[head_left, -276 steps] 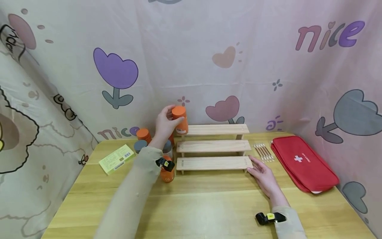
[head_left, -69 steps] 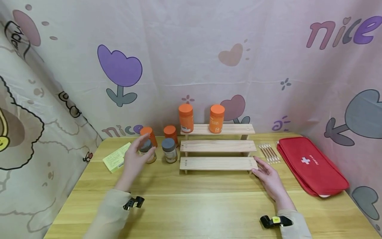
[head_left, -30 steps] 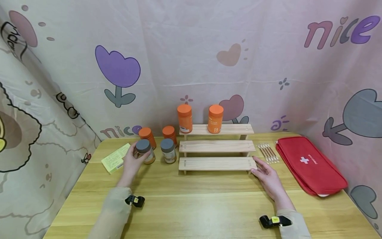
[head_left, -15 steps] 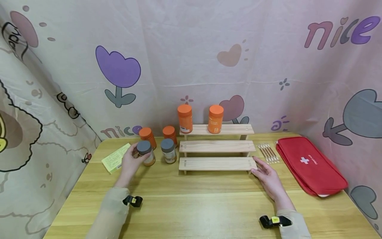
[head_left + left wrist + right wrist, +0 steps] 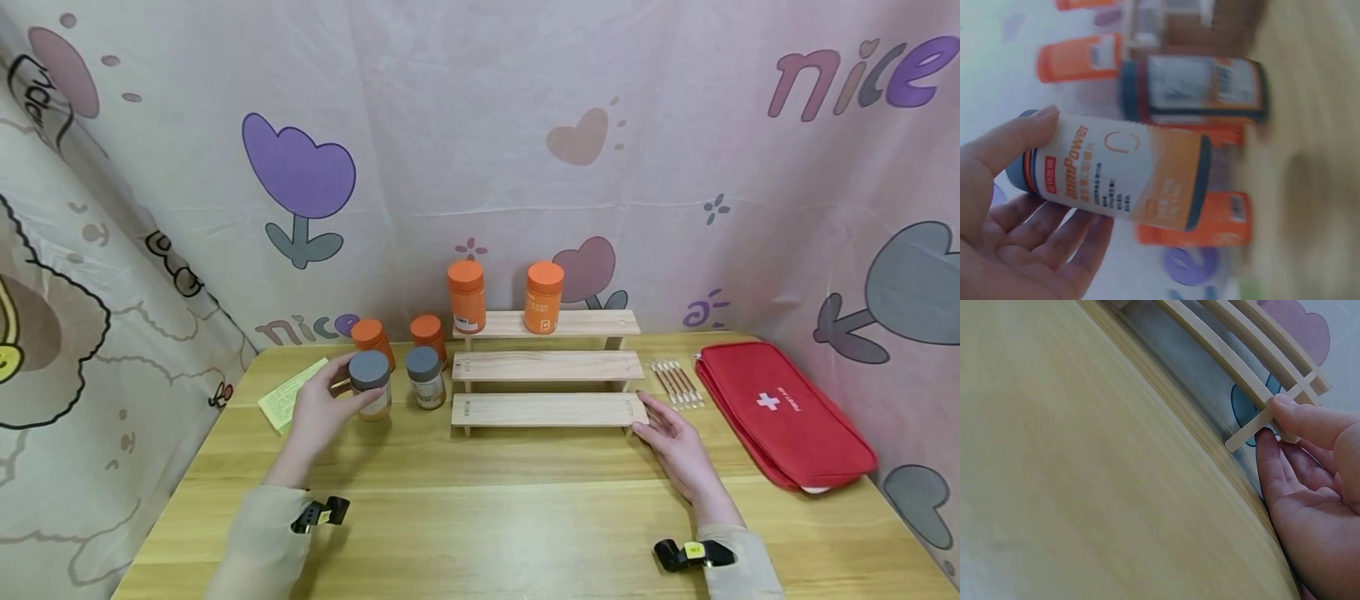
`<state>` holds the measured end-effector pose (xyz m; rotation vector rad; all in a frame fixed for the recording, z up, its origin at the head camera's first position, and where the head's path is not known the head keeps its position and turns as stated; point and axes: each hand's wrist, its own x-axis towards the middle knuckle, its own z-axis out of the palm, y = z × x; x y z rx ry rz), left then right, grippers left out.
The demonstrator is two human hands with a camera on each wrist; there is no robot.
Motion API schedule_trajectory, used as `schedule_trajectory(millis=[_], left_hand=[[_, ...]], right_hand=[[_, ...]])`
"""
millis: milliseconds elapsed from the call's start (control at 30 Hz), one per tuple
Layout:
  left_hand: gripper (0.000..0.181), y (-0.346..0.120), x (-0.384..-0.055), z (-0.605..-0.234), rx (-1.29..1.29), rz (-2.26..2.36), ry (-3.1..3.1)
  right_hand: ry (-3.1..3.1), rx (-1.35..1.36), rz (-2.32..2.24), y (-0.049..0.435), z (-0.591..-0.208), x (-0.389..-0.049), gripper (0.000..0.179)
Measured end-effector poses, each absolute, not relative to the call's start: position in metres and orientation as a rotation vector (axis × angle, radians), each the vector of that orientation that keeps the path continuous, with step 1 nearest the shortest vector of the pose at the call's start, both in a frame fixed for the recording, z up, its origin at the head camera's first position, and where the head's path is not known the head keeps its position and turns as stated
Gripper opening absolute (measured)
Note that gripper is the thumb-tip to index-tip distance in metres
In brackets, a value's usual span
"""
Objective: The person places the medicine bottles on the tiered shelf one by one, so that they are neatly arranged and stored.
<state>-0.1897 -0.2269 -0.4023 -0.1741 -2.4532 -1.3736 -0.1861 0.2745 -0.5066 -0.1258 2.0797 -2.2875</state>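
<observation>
My left hand (image 5: pixel 322 412) grips a supplement bottle with a grey cap (image 5: pixel 370 383), thumb on one side and fingers round the other. In the left wrist view this bottle (image 5: pixel 1116 169) shows a white and orange label, its base tipped toward the table. A second grey-capped bottle (image 5: pixel 426 379) stands just right of it. Behind them are two orange bottles (image 5: pixel 372 337). My right hand (image 5: pixel 678 446) pinches the right end of the lowest step of a three-tier wooden rack (image 5: pixel 547 410), thumb on top and fingers below in the right wrist view.
Two more orange bottles (image 5: pixel 543 297) stand on the rack's top tier. A yellow-green box (image 5: pixel 281 400) lies left of my left hand. Right of the rack lie a pack of cotton swabs (image 5: pixel 677 383) and a red first aid pouch (image 5: pixel 783 417). A printed curtain (image 5: pixel 420 167) hangs behind the table.
Earlier, my left hand set an orange bottle on the top tier. It then reached the left grey-capped bottle, took hold, and has now shifted it slightly toward me. The right hand stays on the rack.
</observation>
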Motion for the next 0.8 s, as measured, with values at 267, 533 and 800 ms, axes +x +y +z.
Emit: schedule_trajectory(millis=[267, 533, 800], left_hand=[[0.058, -0.199, -0.174, -0.365, -0.331, -1.462, -2.471], [0.058, -0.163, -0.175, -0.349, -0.452, -1.566, -2.494], [0.057, -0.127, -0.184, -0.345, -0.563, -1.649, -2.481]], right_hand=[[2.080, -0.121, -2.273, 0.275, -0.506, -0.186, 0.066], [2.079, -0.123, -2.279, 0.276, -0.504, -0.187, 0.066], [2.080, -0.121, -2.277, 0.276, -0.505, -0.187, 0.066]])
